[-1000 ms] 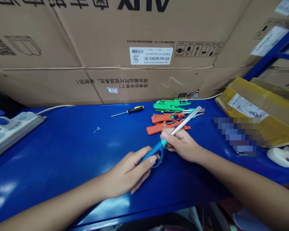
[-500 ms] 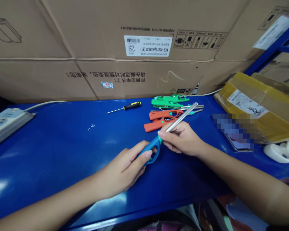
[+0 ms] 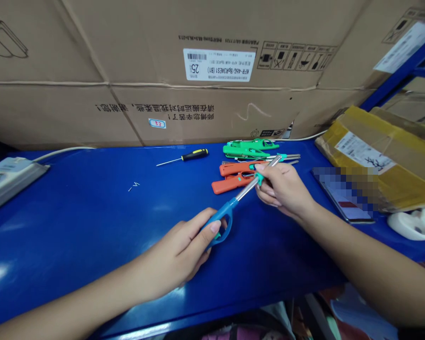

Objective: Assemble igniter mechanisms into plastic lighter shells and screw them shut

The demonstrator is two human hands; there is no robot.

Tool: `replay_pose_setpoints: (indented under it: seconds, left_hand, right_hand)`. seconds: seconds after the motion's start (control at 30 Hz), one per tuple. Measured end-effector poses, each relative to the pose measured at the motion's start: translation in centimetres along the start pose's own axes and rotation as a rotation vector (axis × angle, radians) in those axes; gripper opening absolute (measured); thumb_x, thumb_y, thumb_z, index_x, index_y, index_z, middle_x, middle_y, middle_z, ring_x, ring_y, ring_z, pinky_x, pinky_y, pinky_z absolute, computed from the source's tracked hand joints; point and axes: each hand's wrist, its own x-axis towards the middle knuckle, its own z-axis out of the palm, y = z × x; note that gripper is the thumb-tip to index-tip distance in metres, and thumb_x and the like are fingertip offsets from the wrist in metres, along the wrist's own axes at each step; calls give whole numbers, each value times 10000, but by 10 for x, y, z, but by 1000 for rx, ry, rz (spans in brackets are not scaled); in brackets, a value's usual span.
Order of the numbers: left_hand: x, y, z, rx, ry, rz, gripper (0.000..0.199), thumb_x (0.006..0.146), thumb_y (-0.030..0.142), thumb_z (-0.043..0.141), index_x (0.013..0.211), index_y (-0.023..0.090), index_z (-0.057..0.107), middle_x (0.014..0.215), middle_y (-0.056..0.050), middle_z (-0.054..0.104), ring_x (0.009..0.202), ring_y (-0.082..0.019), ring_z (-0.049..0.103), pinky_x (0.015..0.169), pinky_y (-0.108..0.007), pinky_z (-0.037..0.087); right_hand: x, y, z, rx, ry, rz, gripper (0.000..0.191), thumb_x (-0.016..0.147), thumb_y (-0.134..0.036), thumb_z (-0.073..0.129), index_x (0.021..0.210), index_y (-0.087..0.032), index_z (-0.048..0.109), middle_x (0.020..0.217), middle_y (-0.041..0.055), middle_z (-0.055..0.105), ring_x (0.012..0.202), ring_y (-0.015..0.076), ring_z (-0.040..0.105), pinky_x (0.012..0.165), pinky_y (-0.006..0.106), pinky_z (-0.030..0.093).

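Observation:
My left hand (image 3: pixel 187 248) is wrapped round the blue handle of a long-nosed gas lighter (image 3: pixel 221 217), with the thumb over its trigger loop. The lighter's metal tube points up and to the right. A small teal collar (image 3: pixel 259 178) sits partway along that tube, and the thumb and fingers of my right hand (image 3: pixel 283 189) pinch it. Behind the tube, the orange lighter parts (image 3: pixel 230 185) lie on the blue table (image 3: pixel 92 236). Just beyond them are green lighter parts (image 3: pixel 250 148) with metal tubes. The fingertips of my right hand are partly hidden.
A black and yellow screwdriver (image 3: pixel 194 155) and several small screws (image 3: pixel 134 185) lie to the left. A power strip (image 3: pixel 16 177) is at the left edge. On the right are a phone (image 3: pixel 343 196), a taped parcel (image 3: pixel 382 156) and a white case (image 3: pixel 409 224). Large cartons (image 3: pixel 127 47) stand behind.
My right hand has slid the teal collar up the metal tube, away from the blue handle. The left hand keeps its hold with almost no movement.

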Motion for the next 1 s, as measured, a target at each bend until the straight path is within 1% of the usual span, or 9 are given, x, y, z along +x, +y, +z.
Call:
replay_pose_setpoints:
  seconds: [0.1, 0.23, 0.3, 0.43, 0.5, 0.63, 0.77, 0.9, 1.0]
  left_hand:
    - [1, 0, 1, -21, -9, 13, 376, 1016, 607, 375, 993, 242, 461, 487, 120, 319, 365, -64, 314, 328, -129, 231]
    - [3, -2, 2, -41, 7, 6, 377, 1016, 605, 381, 985, 237, 459, 479, 123, 342, 348, -56, 299, 315, -116, 238]
    - [4, -3, 3, -57, 13, 2, 377, 1015, 607, 382, 996, 239, 459, 466, 128, 331, 334, -54, 285, 305, -110, 232]
    - [6, -4, 4, -98, 20, -11, 381, 1004, 619, 399, 966, 242, 443, 447, 135, 303, 322, -57, 283, 293, -105, 234]
    - [7, -4, 6, -110, 24, -9, 379, 1002, 616, 408, 944, 242, 433, 442, 137, 300, 322, -56, 286, 293, -100, 238]
    - [7, -4, 8, -123, 41, -12, 388, 1001, 621, 402, 922, 241, 423, 445, 134, 325, 323, -53, 295, 293, -94, 235]
    - [6, -5, 7, -96, 33, -47, 412, 990, 647, 390, 922, 242, 421, 445, 134, 335, 309, -54, 273, 279, -104, 228]
    - [5, -2, 4, -109, -24, -42, 435, 985, 668, 365, 974, 238, 432, 456, 128, 382, 283, -55, 270, 271, -123, 236]
    - [5, 2, 1, -167, -98, -25, 401, 1020, 614, 322, 1027, 232, 441, 463, 127, 377, 281, -48, 267, 292, -118, 241]
  right_hand:
    - [0, -2, -3, -92, -83, 27, 547, 850, -462, 704, 457, -165, 466, 332, -61, 409, 246, 31, 324, 294, 169, 219]
    - [-6, 3, 6, -185, -263, 87, 458, 850, -468, 722, 574, -142, 558, 443, -41, 539, 288, 38, 409, 307, 165, 279]
    - [-8, 8, 11, -168, -321, 124, 442, 845, -493, 724, 628, -148, 554, 484, -48, 548, 305, 38, 416, 306, 167, 282]
    - [-8, 15, 18, -15, -338, 173, 473, 839, -574, 705, 690, -186, 480, 472, -125, 367, 339, 18, 280, 320, 155, 240]
    - [-9, 18, 20, 52, -351, 201, 477, 816, -563, 736, 701, -194, 457, 489, -140, 308, 371, 13, 230, 336, 148, 214]
    - [-11, 23, 24, 101, -362, 226, 455, 798, -496, 776, 717, -203, 438, 509, -138, 293, 404, 18, 210, 363, 152, 185]
    - [-14, 27, 26, 111, -384, 229, 488, 832, -557, 725, 710, -213, 403, 513, -142, 257, 408, 20, 182, 372, 159, 189]
    - [-15, 26, 27, 95, -378, 226, 521, 846, -621, 678, 692, -209, 399, 515, -134, 277, 401, 18, 192, 365, 167, 197]
    - [-15, 21, 25, 52, -362, 186, 532, 869, -653, 626, 678, -196, 431, 519, -119, 304, 404, 21, 221, 368, 172, 207]
